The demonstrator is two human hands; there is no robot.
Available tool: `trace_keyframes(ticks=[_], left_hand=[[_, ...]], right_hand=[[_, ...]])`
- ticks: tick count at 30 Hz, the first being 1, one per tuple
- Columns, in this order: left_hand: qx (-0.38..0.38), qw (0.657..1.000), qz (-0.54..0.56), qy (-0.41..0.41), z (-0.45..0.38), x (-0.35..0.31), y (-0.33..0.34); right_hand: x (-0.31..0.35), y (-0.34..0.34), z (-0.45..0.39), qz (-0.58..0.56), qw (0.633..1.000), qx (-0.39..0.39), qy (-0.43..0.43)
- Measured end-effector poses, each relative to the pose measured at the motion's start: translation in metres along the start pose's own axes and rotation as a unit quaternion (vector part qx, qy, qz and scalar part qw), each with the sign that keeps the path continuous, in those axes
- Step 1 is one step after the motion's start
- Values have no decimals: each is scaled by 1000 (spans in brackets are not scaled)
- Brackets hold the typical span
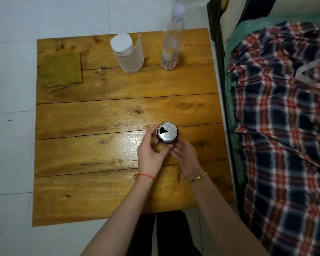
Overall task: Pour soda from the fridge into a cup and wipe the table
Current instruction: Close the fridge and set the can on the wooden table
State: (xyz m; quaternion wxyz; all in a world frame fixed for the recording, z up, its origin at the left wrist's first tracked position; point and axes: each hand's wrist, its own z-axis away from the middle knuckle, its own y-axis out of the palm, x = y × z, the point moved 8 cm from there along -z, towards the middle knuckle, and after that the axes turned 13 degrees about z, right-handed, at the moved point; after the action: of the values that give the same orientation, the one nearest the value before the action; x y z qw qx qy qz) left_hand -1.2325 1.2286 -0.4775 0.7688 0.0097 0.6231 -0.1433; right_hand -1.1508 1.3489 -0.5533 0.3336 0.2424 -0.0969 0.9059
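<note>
A dark soda can (pixel 167 133) stands upright on the wooden table (pixel 118 111), right of the middle. Its silver top shows an open mouth hole. My left hand (pixel 151 154) wraps around the can's left and near side. My right hand (pixel 185 156) sits just to the can's near right, fingers loosely curled, fingertips close to the can wall and nothing visibly held. A folded olive-green cloth (pixel 63 71) lies flat at the table's far left. No cup is clearly in view.
A white paper roll (pixel 127 52) with a loose sheet stands at the far middle. A clear plastic bottle (pixel 171 43) stands to its right. A bed frame (pixel 220 71) and a plaid cloth (pixel 284 126) border the right edge. White floor tiles (pixel 11 145) lie to the left.
</note>
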Motion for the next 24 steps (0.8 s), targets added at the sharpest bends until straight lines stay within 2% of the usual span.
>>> trace_keyframes(ticks=[3,8,12,18,24], left_hand=[[-1,1000,-8,2,-4,9,8],[-16,1000,-17,-7,-9,17,14],[-15,1000,-20,-11,-11,18,18],[-3,1000,-17,-8,-6,20,23],[45,994,-92,-26,-2,30,17]], right_hand=[[5,-2,-6,77,996,-25,-45],[4,-5,-18,134,985,-61,-95],[-25,-18,-53,234,960,-77,-131],[11,-7,-14,343,923,-75,-154],[17,-14,2,453,861,-59,-222]])
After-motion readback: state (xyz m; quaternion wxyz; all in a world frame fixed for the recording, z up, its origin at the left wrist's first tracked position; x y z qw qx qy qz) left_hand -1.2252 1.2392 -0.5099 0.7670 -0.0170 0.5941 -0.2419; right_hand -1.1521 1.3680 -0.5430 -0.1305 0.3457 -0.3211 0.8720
